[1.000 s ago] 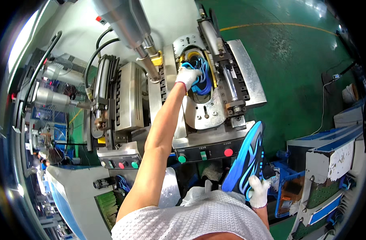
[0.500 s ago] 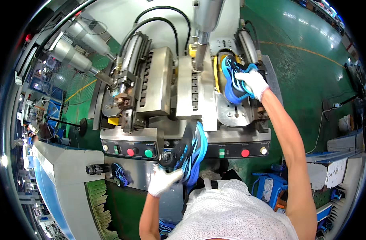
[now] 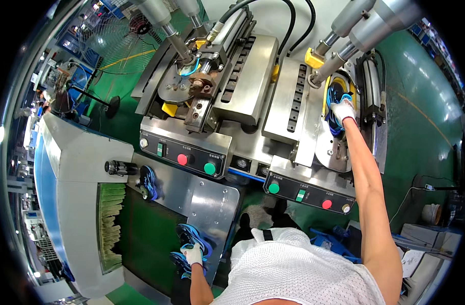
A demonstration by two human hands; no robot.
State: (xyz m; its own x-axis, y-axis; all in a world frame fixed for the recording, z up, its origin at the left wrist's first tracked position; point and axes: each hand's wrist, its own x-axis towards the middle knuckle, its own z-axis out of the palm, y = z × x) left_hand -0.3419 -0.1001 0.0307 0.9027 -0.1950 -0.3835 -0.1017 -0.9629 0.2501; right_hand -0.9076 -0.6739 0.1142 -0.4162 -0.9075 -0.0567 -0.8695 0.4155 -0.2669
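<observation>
Gloved hands (image 3: 194,252) (image 3: 343,109), blue-black patterned shoes (image 3: 191,236) (image 3: 334,104)

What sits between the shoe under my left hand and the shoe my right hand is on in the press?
In the head view, between the lower shoe and the press shoe lie the steel panel and the right control box.

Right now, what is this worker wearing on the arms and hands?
Both hands wear snug white fabric work gloves: the left hand and the right hand. The right glove ends at the wrist in a thin dark red cuff band. Both forearms are bare, with no sleeves reaching them. The white perforated mesh shirt covers only the shoulders and torso.
</observation>
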